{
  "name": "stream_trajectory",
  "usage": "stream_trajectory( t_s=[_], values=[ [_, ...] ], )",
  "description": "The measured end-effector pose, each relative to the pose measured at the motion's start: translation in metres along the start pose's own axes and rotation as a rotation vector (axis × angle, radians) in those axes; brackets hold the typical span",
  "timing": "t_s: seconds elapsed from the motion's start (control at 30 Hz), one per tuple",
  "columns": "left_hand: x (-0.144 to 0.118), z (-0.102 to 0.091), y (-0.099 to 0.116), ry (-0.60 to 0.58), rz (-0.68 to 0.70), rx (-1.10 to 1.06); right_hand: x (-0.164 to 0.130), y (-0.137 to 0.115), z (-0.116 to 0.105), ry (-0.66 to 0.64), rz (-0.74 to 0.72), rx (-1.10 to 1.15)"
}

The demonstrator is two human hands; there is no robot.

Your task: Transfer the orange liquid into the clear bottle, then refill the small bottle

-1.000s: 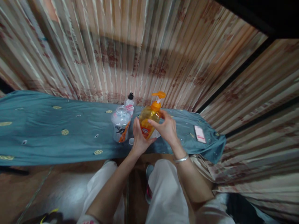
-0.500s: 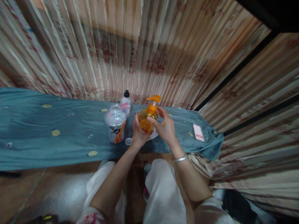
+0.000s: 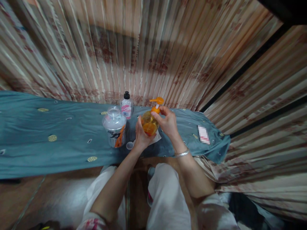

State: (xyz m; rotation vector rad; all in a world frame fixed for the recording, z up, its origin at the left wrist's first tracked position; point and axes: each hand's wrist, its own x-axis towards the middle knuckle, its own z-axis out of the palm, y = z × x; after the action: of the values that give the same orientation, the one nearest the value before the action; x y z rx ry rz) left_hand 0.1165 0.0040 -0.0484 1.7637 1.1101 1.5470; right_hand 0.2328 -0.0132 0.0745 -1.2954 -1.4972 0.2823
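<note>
I have tipped the orange pump bottle [image 3: 150,123] nearer me; my left hand [image 3: 141,136] grips its body, my right hand [image 3: 168,123] its neck, above the teal-clothed worktop [image 3: 59,140] before striped curtains [image 3: 144,48]. A clear jar [image 3: 114,126] and small bottle [image 3: 126,105] stand beside.

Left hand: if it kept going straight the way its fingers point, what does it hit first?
The left hand already wraps the orange pump bottle, so that bottle is first. Past it, probably the striped curtain behind the teal cloth, though depth is unclear.
</note>
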Motion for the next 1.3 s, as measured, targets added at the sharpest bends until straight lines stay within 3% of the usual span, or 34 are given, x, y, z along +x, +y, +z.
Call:
stream_trajectory(
  t_s=[0.13, 0.33, 0.53, 0.77, 0.97, 1.17, 1.3],
  values=[
    [0.0003, 0.0008, -0.0013, 0.0, -0.002, -0.001, 0.0018, 0.0, -0.0022, -0.072, -0.005, -0.003],
    [-0.0012, 0.0001, -0.0014, -0.003, -0.005, 0.024, 0.0019, 0.0019, 0.0039, 0.084, 0.082, -0.066],
    [-0.0016, -0.0008, -0.0002, 0.004, -0.011, 0.015, -0.0007, 0.0008, 0.0034, -0.018, 0.008, -0.028],
    [-0.0018, -0.0015, 0.0016, 0.001, -0.018, 0.02, 0.0004, -0.002, 0.0048, 0.095, 0.071, -0.095],
    [-0.0014, -0.0018, 0.0031, -0.012, -0.04, 0.018, -0.0022, -0.0027, 0.0039, -0.035, 0.001, -0.061],
    [-0.0015, -0.0002, 0.0006, 0.006, -0.02, 0.019, 0.0003, -0.006, 0.0059, 0.101, 0.093, -0.206],
    [-0.002, -0.0005, -0.0007, 0.012, -0.027, 0.012, -0.001, -0.0057, 0.0037, 0.046, 0.058, -0.165]
  ],
)
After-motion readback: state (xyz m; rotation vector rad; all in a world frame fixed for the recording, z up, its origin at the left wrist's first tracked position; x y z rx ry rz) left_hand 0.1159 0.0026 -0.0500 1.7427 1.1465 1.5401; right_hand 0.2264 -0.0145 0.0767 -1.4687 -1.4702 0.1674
